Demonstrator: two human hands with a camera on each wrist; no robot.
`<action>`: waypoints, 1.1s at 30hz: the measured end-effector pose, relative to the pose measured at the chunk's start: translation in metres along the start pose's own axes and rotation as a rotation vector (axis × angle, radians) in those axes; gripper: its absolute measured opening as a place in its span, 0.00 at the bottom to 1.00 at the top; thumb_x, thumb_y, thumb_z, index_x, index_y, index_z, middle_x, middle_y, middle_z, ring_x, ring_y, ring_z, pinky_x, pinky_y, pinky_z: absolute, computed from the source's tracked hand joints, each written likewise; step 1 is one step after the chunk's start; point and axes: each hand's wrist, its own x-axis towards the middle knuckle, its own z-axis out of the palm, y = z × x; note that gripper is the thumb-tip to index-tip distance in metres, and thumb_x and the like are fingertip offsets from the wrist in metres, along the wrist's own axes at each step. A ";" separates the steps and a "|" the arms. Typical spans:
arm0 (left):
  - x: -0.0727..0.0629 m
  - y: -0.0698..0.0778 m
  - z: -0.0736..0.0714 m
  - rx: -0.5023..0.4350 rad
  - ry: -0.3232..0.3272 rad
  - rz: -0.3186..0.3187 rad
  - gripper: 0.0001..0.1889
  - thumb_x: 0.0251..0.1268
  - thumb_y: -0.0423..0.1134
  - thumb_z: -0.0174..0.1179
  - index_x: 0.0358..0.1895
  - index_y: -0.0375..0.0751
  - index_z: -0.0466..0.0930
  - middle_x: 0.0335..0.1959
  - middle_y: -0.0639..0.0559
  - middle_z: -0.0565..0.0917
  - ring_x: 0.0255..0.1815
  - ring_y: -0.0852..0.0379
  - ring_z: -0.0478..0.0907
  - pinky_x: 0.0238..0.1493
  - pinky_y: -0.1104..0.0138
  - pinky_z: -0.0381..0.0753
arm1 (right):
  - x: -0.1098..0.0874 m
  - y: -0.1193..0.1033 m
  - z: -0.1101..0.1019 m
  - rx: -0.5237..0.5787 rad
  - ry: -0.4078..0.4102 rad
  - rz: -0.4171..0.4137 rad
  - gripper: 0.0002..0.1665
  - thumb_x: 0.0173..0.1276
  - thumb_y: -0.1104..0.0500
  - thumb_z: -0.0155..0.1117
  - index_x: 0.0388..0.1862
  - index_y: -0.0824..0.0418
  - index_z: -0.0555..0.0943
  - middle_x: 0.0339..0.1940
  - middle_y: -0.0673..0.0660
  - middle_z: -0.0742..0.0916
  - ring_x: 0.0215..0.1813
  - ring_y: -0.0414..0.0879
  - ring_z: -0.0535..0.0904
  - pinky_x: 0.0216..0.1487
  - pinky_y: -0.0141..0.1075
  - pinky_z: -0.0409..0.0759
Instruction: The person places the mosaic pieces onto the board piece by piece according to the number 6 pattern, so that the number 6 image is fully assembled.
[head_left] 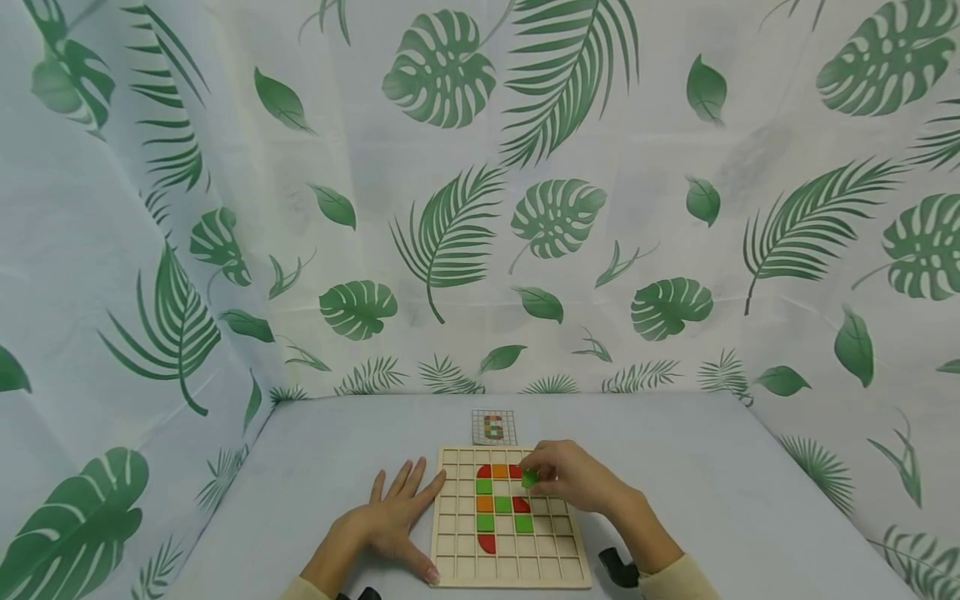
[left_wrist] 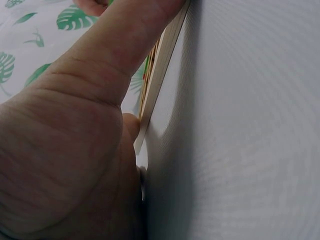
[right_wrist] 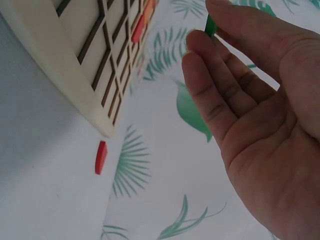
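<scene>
A wooden grid board [head_left: 540, 569] lies on the table with red, orange and green tiles in some of its cells. My left hand [head_left: 386, 517] rests at the board's left side, fingers spread, its thumb at the near left corner. In the left wrist view that thumb lies along the board's edge [left_wrist: 160, 70]. Over the upper right of the tile pattern, my right hand [head_left: 581, 479] pinches a green tile [head_left: 529, 478] between thumb and fingers. The right wrist view shows this tile edge-on, held above the board; the fingertips partly cover it.
Behind the board lies a small card [head_left: 493, 427] printed with a grid and a coloured figure. A loose red tile [right_wrist: 101, 157] sits on the table beside the board in the right wrist view. Leaf-patterned cloth [head_left: 465, 350] hangs behind the table.
</scene>
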 end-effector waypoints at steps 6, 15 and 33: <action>-0.001 0.001 -0.001 -0.001 0.001 -0.002 0.76 0.32 0.78 0.77 0.87 0.60 0.41 0.88 0.38 0.36 0.88 0.35 0.30 0.78 0.28 0.28 | 0.002 -0.004 0.008 -0.010 -0.049 -0.013 0.16 0.62 0.61 0.80 0.49 0.58 0.90 0.41 0.43 0.88 0.38 0.38 0.82 0.41 0.30 0.83; 0.001 0.001 -0.002 -0.002 -0.008 -0.013 0.76 0.32 0.77 0.78 0.87 0.61 0.41 0.88 0.39 0.36 0.88 0.36 0.30 0.78 0.29 0.28 | 0.004 -0.009 0.020 0.004 -0.135 -0.010 0.14 0.60 0.59 0.82 0.45 0.52 0.90 0.38 0.39 0.87 0.36 0.35 0.80 0.41 0.28 0.83; 0.003 -0.002 0.001 0.002 -0.011 -0.013 0.75 0.32 0.78 0.77 0.86 0.62 0.41 0.88 0.39 0.36 0.88 0.35 0.30 0.78 0.28 0.27 | 0.008 -0.021 0.044 -0.029 -0.287 -0.072 0.15 0.55 0.56 0.85 0.42 0.51 0.92 0.34 0.36 0.87 0.33 0.28 0.80 0.38 0.25 0.82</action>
